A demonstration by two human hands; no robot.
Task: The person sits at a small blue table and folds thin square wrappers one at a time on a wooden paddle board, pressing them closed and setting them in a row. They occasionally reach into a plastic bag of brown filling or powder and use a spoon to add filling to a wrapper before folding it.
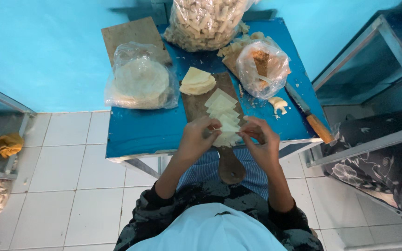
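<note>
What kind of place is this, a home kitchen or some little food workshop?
Probably a small snack-making workshop: a blue table on a tiled floor holds a cutting board with cut dough pieces, a knife and a big bag of finished snacks.

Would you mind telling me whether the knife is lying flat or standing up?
Lying flat: the knife rests lengthwise on the blue table, untouched.
</note>
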